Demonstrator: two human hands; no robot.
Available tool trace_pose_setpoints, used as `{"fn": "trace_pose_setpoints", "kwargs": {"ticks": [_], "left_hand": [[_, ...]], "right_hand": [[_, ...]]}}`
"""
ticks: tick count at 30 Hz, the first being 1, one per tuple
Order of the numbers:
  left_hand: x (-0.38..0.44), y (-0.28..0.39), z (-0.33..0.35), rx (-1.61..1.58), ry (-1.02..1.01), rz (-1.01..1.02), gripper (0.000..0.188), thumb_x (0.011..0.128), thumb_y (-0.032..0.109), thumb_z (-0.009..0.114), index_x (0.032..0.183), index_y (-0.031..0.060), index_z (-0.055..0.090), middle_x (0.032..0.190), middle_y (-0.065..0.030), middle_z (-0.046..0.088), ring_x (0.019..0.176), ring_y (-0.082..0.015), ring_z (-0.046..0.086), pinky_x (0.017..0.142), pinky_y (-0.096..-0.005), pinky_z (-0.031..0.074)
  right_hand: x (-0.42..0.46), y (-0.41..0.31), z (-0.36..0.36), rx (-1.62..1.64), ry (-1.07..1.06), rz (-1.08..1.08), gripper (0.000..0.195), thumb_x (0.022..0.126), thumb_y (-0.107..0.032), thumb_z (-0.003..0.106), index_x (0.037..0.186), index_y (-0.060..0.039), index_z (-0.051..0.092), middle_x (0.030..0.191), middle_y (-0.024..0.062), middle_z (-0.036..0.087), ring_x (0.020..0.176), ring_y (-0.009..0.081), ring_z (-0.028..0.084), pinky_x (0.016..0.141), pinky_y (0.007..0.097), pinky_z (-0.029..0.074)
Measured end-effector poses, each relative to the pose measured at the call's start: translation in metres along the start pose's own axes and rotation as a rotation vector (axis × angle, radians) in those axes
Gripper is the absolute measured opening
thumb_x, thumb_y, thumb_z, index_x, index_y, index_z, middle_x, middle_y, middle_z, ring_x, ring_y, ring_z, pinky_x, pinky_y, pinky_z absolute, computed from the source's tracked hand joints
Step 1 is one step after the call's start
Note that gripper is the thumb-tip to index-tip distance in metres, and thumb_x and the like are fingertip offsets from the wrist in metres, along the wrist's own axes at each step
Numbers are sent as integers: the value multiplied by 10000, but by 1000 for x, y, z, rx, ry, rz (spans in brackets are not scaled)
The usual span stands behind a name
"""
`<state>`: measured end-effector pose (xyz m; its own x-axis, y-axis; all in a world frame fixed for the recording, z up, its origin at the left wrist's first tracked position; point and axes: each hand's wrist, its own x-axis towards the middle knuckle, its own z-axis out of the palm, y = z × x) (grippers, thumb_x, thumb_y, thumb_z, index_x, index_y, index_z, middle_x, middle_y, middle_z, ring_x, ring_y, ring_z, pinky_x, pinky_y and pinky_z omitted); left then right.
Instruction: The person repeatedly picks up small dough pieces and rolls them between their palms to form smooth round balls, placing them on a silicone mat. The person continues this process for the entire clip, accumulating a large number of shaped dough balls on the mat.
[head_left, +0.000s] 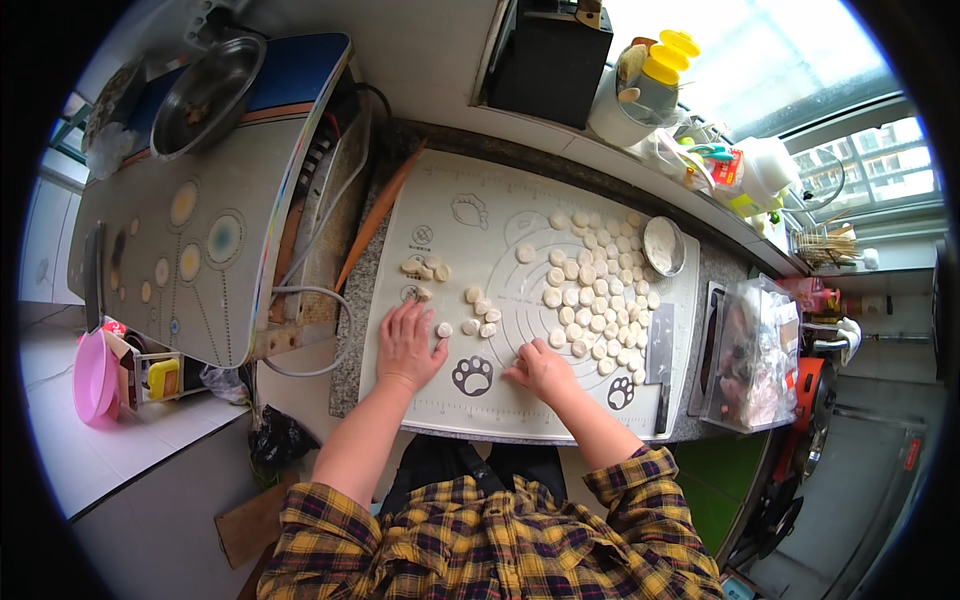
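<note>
My left hand (407, 346) rests palm down at the left of a white printed dough mat (442, 180), its fingers spread. One dough piece (424, 295) lies at its fingertips and another (444, 330) beside its thumb. To the right, my right hand (546, 370) is lowered to the mat with curled fingers; whether they hide a dough piece cannot be seen. Several loose dough lumps (489, 315) lie between the hands. Many flattened floury dough rounds (587, 274) cover the mat's right half. A cleaver (661, 345) lies along the right side, below a metal bowl of flour (663, 246).
A wooden rolling pin (382, 214) lies along the mat's left edge. Farther left, a patterned board (202, 300) carries a steel bowl (210, 97) and a knife (93, 277). A clear plastic bin (754, 352) with bags stands at the right. Utensils fill a white container (619, 112) on the sill.
</note>
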<state>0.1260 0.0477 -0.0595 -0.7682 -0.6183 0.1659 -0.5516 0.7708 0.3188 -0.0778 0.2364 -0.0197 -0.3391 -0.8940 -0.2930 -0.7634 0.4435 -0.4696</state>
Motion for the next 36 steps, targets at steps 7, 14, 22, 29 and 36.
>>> {"fn": "trace_pose_setpoints", "kwargs": {"ticks": [7,14,22,29,36], "left_hand": [[3,-1,0,-1,-7,-4,535,823,348,701,1272,92,562,1359,-95,511,1414,-250,390,1220,-476,260],[1,-1,1,-3,-15,-11,543,826,368,693,1272,89,559,1383,-98,493,1405,-258,396,1219,-478,255],[3,-1,-1,-32,5,8,591,801,306,722,1304,76,515,1361,-121,476,1395,-293,396,1200,-503,266],[7,-1,1,-26,32,4,576,793,305,731,1282,83,522,1360,-118,472,1399,-295,392,1202,-501,268],[0,2,3,-15,32,19,564,791,298,735,1272,93,523,1342,-116,485,1392,-293,401,1200,-499,282]], "right_hand": [[45,-12,19,-198,420,-28,241,890,-263,697,950,-69,568,971,139,544,973,350,507,879,474,380],[50,-2,20,-29,423,-4,133,935,-155,639,939,-44,566,962,161,565,944,375,520,841,485,389],[42,-20,41,-128,425,-58,81,932,-159,603,976,-92,587,972,126,590,937,346,543,847,454,417],[41,-10,36,191,496,199,135,1007,-207,612,999,-78,573,687,145,650,628,363,646,578,475,501],[24,25,12,124,578,272,124,994,-199,631,1019,-91,575,820,155,687,731,383,662,628,456,517]]}}
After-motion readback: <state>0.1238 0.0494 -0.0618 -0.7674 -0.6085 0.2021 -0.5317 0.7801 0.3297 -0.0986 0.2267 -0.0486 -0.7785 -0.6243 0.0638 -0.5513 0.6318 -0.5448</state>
